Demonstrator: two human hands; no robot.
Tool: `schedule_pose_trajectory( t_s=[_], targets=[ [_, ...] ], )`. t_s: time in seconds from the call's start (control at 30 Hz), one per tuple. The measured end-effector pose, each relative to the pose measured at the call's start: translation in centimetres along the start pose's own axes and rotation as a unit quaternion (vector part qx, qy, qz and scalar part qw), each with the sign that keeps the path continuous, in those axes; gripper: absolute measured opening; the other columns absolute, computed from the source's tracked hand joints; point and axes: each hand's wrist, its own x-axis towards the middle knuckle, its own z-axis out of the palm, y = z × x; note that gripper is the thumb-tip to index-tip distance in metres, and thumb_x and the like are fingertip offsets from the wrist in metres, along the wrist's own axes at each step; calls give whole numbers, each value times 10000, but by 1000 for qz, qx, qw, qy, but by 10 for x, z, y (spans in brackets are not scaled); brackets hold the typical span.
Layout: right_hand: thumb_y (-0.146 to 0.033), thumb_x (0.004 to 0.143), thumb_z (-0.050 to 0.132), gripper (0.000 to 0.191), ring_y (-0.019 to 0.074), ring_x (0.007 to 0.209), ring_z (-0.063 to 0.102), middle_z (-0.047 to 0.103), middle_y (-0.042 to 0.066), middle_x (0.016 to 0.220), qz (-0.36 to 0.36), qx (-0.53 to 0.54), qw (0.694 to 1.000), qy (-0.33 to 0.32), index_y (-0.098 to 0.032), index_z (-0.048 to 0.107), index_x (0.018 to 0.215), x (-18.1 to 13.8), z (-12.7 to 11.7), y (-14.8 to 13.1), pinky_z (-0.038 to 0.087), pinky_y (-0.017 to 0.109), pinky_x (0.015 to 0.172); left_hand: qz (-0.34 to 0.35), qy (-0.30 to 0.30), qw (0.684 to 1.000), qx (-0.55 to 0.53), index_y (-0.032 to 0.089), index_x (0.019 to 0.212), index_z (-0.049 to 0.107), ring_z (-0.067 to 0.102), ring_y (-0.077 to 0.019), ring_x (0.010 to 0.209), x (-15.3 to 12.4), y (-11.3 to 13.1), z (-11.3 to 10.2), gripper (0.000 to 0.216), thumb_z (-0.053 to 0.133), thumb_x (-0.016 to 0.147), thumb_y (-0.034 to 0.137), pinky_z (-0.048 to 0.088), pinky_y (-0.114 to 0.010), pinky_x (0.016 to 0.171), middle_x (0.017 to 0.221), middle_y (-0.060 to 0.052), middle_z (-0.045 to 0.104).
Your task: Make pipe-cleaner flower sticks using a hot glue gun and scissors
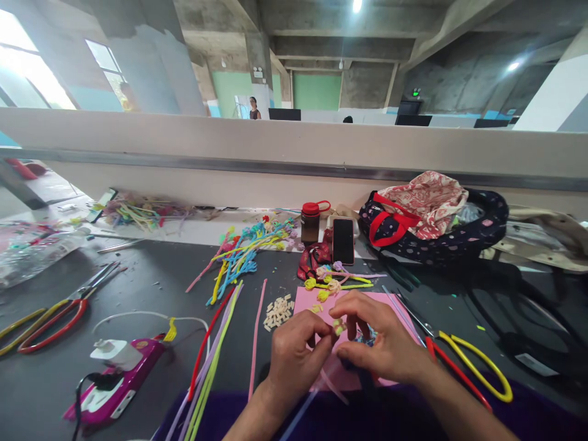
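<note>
Both my hands meet low in the middle, above a pink sheet (307,301) on the dark table (151,288). My left hand (294,358) is closed, its fingertips pinching a small pale green piece (339,326) and a thin stem. My right hand (383,343) is curled beside it, fingers pressed on the same piece, with something blue under the palm. Finished small pipe-cleaner flowers (331,283) lie just beyond the sheet. A heap of pale beads (278,312) sits left of the sheet.
Long pipe cleaners (211,355) lie left of my hands; more coloured bunches (250,251) further back. Red-yellow scissors (468,364) lie at right, another pair (50,321) at left. A pink power strip (114,383), a phone (343,241), a red-capped jar (310,222), a dotted bag (436,226).
</note>
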Motion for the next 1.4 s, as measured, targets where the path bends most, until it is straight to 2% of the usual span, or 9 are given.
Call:
schedule_pose_trajectory(
  t_s=[0.17, 0.3, 0.43, 0.7, 0.8, 0.93, 1.07, 1.2, 1.4],
  targets=[
    [-185, 710, 683, 360, 111, 677, 525, 568, 25, 963, 17, -10, 1000, 3, -219, 559, 1046, 0, -3, 2, 422, 220, 549, -121, -19, 988, -95, 153, 629, 594, 452, -78, 511, 1, 0, -1, 112, 647, 722, 186, 334, -194, 492, 594, 15, 553],
    [-214, 720, 680, 346, 108, 664, 540, 560, 33, 1005, 34, -2, 999, -1, -217, 557, 1043, -1, -5, 6, 421, 225, 538, -222, -27, 942, -251, 151, 607, 594, 438, -75, 523, 5, -2, -3, 134, 698, 671, 207, 331, -185, 494, 578, 29, 532],
    [-210, 725, 674, 330, 100, 636, 542, 563, 22, 995, 42, 8, 999, 8, -227, 554, 1031, -2, -4, 7, 409, 227, 533, -270, -20, 901, -340, 140, 575, 604, 396, -55, 495, 8, -1, -5, 153, 738, 621, 199, 311, -169, 477, 548, 40, 521],
    [-204, 759, 623, 325, 108, 646, 547, 553, 30, 1002, 46, 43, 998, 29, -245, 556, 1074, -2, 0, 1, 417, 230, 529, -298, -68, 859, -411, 134, 592, 653, 426, -61, 493, 7, -2, -8, 138, 744, 618, 234, 318, -173, 484, 556, 8, 585],
    [-212, 783, 608, 265, 104, 645, 528, 560, 16, 943, 37, 56, 997, 39, -254, 586, 1043, -2, 1, 2, 416, 229, 553, -303, -70, 847, -432, 136, 593, 659, 432, -63, 483, 7, -2, -9, 142, 737, 620, 252, 302, -171, 468, 555, 1, 596],
    [-259, 822, 582, 178, 98, 637, 504, 579, 6, 892, 68, 99, 991, 61, -251, 618, 995, -2, 4, 5, 400, 221, 555, -301, -86, 849, -425, 133, 599, 670, 429, -66, 481, 7, -2, -9, 140, 734, 621, 256, 293, -173, 456, 556, -7, 601],
    [-346, 805, 604, 233, 100, 618, 491, 590, 8, 860, 105, 148, 982, 51, -233, 621, 1007, -1, 6, 7, 391, 223, 540, -294, -103, 858, -408, 133, 584, 671, 419, -67, 484, 7, -4, -8, 132, 734, 620, 244, 296, -178, 457, 559, -4, 596],
    [-402, 780, 617, 281, 100, 609, 490, 595, 25, 927, 110, 139, 983, 48, -218, 624, 992, -1, 7, 5, 393, 229, 529, -283, -107, 863, -406, 144, 604, 680, 443, -82, 524, 6, -4, -6, 101, 731, 630, 226, 311, -184, 482, 578, -8, 611],
    [-360, 784, 609, 235, 107, 611, 510, 592, 21, 894, 112, 95, 988, 44, -218, 618, 972, 1, 5, -1, 405, 229, 523, -283, -114, 856, -418, 144, 623, 683, 432, -69, 501, 5, -2, -4, 91, 718, 658, 220, 327, -186, 500, 569, 1, 608]
  ],
)
